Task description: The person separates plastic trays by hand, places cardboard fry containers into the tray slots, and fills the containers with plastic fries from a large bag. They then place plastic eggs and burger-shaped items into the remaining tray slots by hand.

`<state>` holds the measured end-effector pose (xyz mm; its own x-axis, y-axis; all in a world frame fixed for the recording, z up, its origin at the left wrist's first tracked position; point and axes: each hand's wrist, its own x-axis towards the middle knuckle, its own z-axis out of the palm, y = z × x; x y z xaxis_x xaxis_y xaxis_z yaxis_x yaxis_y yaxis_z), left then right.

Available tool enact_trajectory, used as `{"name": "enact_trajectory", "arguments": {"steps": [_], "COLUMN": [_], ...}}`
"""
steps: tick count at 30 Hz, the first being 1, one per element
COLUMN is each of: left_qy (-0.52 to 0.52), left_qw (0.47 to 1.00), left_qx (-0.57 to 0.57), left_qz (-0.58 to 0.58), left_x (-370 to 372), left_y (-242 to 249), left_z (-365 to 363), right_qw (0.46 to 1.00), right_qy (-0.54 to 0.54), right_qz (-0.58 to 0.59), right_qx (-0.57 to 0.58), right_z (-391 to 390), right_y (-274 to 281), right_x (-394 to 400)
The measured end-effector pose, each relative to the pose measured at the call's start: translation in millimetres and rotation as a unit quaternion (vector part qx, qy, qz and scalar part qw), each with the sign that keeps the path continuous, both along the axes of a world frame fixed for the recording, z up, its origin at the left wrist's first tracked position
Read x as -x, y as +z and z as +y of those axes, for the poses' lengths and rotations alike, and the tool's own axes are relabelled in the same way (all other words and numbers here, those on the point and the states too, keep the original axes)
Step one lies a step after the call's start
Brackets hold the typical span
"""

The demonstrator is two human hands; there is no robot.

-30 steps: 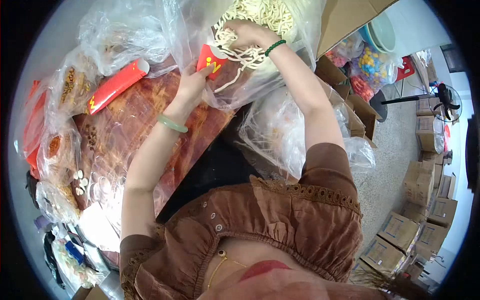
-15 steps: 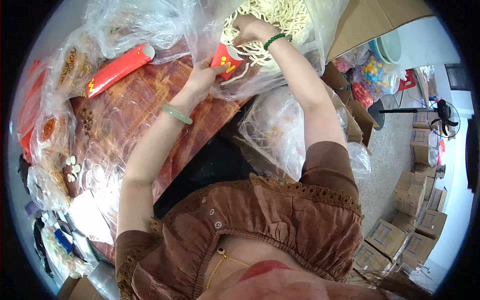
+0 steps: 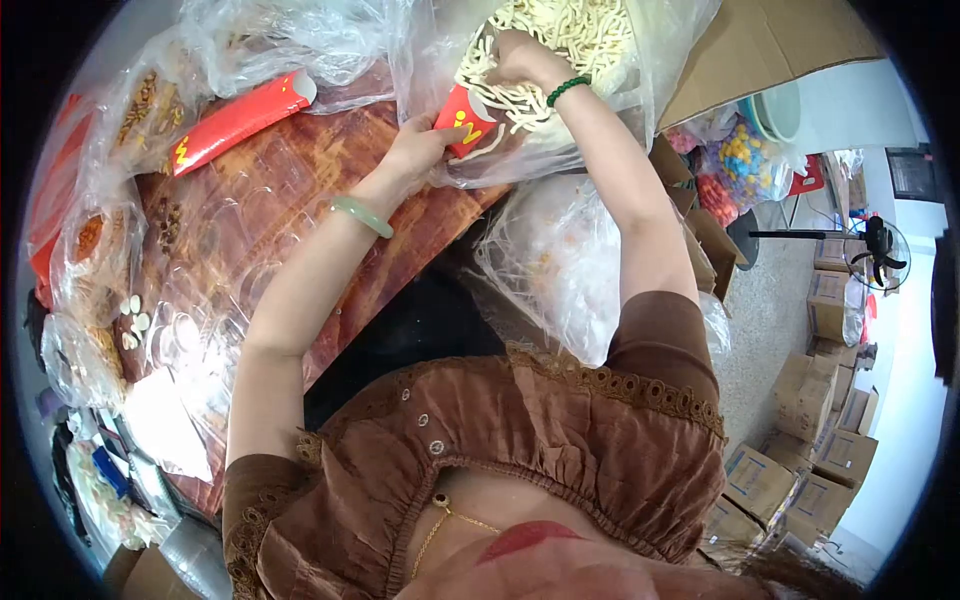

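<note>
My left hand [image 3: 425, 147], below a pale green bangle, holds a small red carton [image 3: 466, 122] with a yellow logo, its opening toward the upper right. Just right of the carton, a clear plastic bag [image 3: 655, 60] lies open, filled with pale fry-shaped pieces [image 3: 580, 35]. My right hand [image 3: 522, 58], with a green bead bracelet at the wrist, reaches into these pieces; its fingers are bent down and their tips are hidden. A long stack of red cartons [image 3: 243, 122] lies on the wooden table [image 3: 365, 140] to the left.
Clear bags with small brown and orange items [image 3: 150, 110] line the table's left side. Several white pieces [image 3: 135, 322] lie near a white sheet [image 3: 165, 425]. A filled plastic bag [image 3: 565, 265] sits below my right arm. Cardboard boxes [image 3: 760, 480] and a fan [image 3: 880, 250] stand at right.
The view has shifted slightly, so the table and bags sit a little differently. My left hand still holds the carton, and my right hand remains among the pale pieces.
</note>
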<state>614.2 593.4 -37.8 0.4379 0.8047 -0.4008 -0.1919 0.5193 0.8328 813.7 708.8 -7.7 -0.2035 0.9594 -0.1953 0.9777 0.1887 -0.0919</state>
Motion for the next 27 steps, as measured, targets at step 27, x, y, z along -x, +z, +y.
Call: {"name": "enact_trajectory", "arguments": {"steps": [27], "left_qy": [0.074], "left_qw": [0.997], "left_qx": [-0.011], "left_qz": [-0.022], "left_x": [-46.0], "left_y": [18.7], "left_z": [9.7], "right_qw": [0.993], "right_qy": [0.068], "right_qz": [0.08], "right_qx": [-0.05], "right_z": [-38.8], "right_y": [70.2], "right_x": [-11.2]}}
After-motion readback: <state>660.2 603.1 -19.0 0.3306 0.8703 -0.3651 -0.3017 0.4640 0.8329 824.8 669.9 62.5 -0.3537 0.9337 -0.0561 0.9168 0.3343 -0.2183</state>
